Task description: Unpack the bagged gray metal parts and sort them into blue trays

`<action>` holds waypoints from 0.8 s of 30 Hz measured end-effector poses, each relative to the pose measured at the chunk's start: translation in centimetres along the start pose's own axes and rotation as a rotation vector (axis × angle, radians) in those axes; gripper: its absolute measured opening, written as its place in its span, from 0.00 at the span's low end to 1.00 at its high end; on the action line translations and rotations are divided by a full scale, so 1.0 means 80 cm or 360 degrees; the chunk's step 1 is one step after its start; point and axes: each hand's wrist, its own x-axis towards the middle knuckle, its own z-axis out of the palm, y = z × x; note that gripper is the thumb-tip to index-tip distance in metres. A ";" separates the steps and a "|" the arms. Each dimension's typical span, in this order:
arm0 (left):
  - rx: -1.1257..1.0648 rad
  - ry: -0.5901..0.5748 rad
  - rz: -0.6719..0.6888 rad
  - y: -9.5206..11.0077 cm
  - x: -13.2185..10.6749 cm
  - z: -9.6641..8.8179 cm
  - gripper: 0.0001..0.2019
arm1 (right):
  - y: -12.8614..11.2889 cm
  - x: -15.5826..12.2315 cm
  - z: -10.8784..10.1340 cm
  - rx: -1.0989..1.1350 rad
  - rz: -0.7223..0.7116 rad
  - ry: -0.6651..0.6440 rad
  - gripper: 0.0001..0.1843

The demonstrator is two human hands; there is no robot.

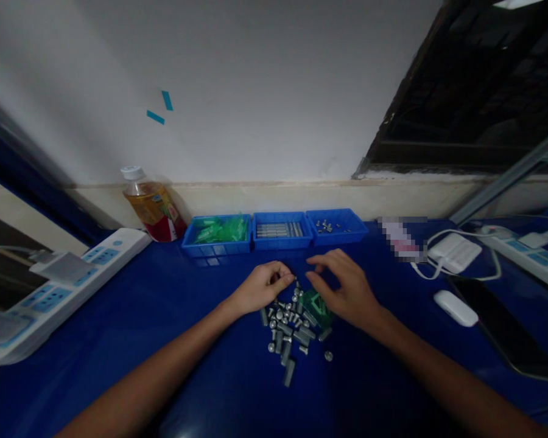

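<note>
Both hands hang low over the bench (201,383), meeting above a loose scatter of metal that lies between the forearms, presumably so either one can reach it without stretching. The left hand (262,289) curls inward with thumb and forefinger brought close together, the sort of pinch that suits tiny parts, though from here I can't tell whether anything sits between the tips. Facing it, the right hand (349,292) is loose and released, thumb and fingers parted with nothing visible between them, beside some green plastic (316,307) at the scatter's right edge. Bright round-headed screws (279,315) lie jumbled among dull grey metal blocks (289,372). Against the wall stand three blue trays in a row: the left tray (217,248) with green plastic pieces, the middle tray (282,244) with metal rods laid neatly side by side, the right tray (342,239) with a few small metal parts. Separate trays look like a way of stopping the kinds from mixing, near enough for a short reach. A drink bottle (153,210) stands left of them, while a phone (506,328) and a white case (455,308) lie off right, probably to spare them knocks.
</note>
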 end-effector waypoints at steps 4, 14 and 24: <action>-0.0156 -0.0093 0.0019 -0.001 -0.004 -0.001 0.16 | 0.000 -0.011 0.028 0.0017 -0.0055 -0.0268 0.08; -0.0159 -0.0174 0.0049 -0.010 -0.002 0.002 0.16 | -0.009 -0.020 0.034 0.0000 -0.0041 -0.0236 0.07; -0.0337 -0.0006 0.0147 -0.007 -0.006 0.005 0.18 | -0.004 -0.022 0.039 0.0094 0.0111 -0.0129 0.10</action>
